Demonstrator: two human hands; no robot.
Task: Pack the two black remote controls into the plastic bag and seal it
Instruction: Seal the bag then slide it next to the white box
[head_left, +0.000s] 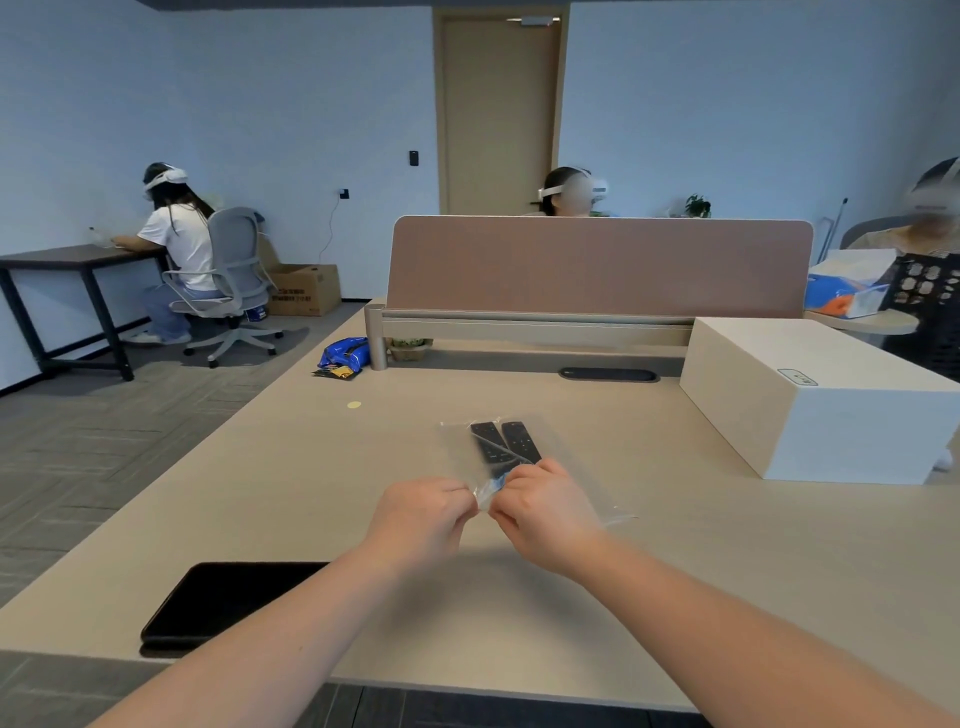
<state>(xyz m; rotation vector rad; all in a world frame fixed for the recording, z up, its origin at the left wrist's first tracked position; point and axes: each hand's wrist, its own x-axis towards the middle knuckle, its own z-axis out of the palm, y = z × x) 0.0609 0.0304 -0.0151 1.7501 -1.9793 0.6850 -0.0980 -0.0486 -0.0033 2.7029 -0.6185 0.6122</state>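
Two black remote controls (504, 441) lie side by side inside a clear plastic bag (566, 467) on the beige desk (311, 493). The bag's near edge is gathered between my hands. My left hand (423, 512) pinches that edge from the left, and my right hand (545, 506) pinches it from the right, fingertips almost meeting. The near ends of the remotes are hidden behind my right hand. A loose corner of the bag sticks out to the right of my right wrist.
A black tablet (223, 605) lies at the desk's near left edge. A large white box (821, 395) stands at the right. A brown divider panel (597, 265) closes the far side, with a blue snack packet (345, 356) beside it. People sit beyond.
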